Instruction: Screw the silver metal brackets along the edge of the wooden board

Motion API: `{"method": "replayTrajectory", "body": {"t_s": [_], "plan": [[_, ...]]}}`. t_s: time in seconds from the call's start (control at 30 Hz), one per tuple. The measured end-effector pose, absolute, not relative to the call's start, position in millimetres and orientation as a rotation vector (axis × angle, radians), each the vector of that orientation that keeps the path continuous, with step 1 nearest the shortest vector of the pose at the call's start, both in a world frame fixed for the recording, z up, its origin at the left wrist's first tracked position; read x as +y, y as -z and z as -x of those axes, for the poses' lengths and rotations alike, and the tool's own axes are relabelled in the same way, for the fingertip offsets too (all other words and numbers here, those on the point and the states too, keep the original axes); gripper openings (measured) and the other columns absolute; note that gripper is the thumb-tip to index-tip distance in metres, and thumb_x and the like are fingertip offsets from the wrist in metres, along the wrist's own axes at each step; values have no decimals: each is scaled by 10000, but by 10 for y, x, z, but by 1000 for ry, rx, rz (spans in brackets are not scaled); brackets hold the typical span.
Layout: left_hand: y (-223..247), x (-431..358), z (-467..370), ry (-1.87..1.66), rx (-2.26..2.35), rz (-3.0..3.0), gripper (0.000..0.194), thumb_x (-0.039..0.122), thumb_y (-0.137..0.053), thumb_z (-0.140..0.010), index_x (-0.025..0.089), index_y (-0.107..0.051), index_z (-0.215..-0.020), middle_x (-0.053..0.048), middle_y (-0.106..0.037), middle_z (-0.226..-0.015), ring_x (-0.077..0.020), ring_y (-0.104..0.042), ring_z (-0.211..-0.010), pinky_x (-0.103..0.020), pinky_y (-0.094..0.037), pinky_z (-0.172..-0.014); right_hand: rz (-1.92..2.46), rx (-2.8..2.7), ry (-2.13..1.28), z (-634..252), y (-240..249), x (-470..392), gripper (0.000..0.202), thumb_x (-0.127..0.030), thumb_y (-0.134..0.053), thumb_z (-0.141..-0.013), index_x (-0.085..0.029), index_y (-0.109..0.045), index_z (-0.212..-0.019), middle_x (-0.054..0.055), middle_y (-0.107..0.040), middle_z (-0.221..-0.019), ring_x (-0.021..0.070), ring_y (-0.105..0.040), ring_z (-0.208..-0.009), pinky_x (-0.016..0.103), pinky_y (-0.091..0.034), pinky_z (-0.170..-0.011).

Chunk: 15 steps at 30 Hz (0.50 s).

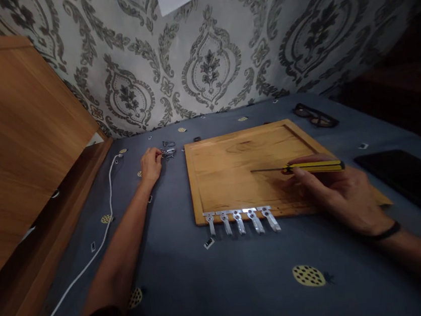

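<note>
My right hand [346,196] is closed around the yellow and black handle of a screwdriver [314,167]. Its thin shaft points left over a framed wooden board [229,161] lying on the blue patterned cloth. Along the board's near edge sits a row of several silver metal clips [239,220], their tongues hanging past the edge. Left of the board, my left hand [151,163] has its fingers pinched together at a small heap of shiny metal parts [169,152]. What lies between those fingertips is too small to make out.
Black-framed glasses [315,115] lie behind the board at the right, with a dark flat device [407,181] nearer. A white cable [102,246] runs along the left side beside wooden furniture [14,140]. Patterned fabric [207,62] rises at the back.
</note>
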State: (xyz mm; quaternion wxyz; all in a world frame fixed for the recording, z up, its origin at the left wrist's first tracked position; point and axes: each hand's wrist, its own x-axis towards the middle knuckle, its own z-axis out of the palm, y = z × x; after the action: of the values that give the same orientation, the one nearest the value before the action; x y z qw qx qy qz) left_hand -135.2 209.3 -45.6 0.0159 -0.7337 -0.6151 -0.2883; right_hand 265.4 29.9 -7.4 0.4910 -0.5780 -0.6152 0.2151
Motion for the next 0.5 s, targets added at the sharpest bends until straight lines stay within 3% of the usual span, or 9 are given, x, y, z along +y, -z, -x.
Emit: {"method": "replayTrajectory", "body": {"t_s": [0.5], "plan": [[401, 2047, 1403, 861, -1924, 2337, 319, 366, -616, -972, 162, -620, -1216, -92, -646, -1211, -212, -656, -1033, -426, -572, -891, 1445, -1487, -478, -2694, 152, 316, 571, -748, -607, -769, -204, -691, -918, 93, -731, -873, 231, -701, -707, 357, -582, -617]]}}
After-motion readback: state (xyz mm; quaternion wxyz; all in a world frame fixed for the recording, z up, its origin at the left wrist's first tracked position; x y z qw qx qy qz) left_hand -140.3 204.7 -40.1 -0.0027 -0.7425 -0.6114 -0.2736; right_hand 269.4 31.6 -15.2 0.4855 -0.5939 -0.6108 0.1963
